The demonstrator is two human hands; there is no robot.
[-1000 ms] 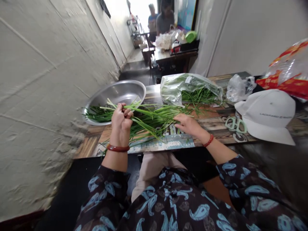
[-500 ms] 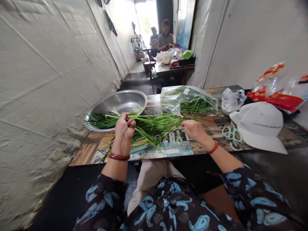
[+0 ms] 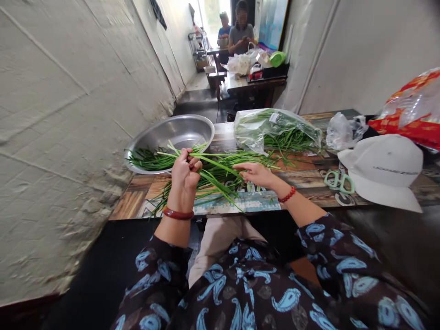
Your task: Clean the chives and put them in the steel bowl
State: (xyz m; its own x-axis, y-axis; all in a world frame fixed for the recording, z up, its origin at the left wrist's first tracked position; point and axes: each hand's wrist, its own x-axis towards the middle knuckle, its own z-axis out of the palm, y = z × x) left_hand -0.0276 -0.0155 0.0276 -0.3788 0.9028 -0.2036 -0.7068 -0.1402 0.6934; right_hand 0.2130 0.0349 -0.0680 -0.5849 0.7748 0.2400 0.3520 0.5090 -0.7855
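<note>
My left hand is closed around a few garlic chives, whose pale ends stick out past the thumb while the green leaves trail right. Close to these leaves is my right hand, index finger stretched out, the others loosely bent, nothing visible in it. Loose chives lie across the table beneath and behind both hands. Beyond my left hand, a steel basin has more chives inside its near left part. A clear plastic bag full of chives lies at the table's far side.
On the right are a white cap, scissors with pale green handles, a crumpled plastic bag and a red-and-clear package. A wall runs along the left. Two people sit beyond another table.
My right hand has moved left along the chives, and its index finger now extends. My left hand keeps its hold on the chives. The camera view has tilted down slightly.
</note>
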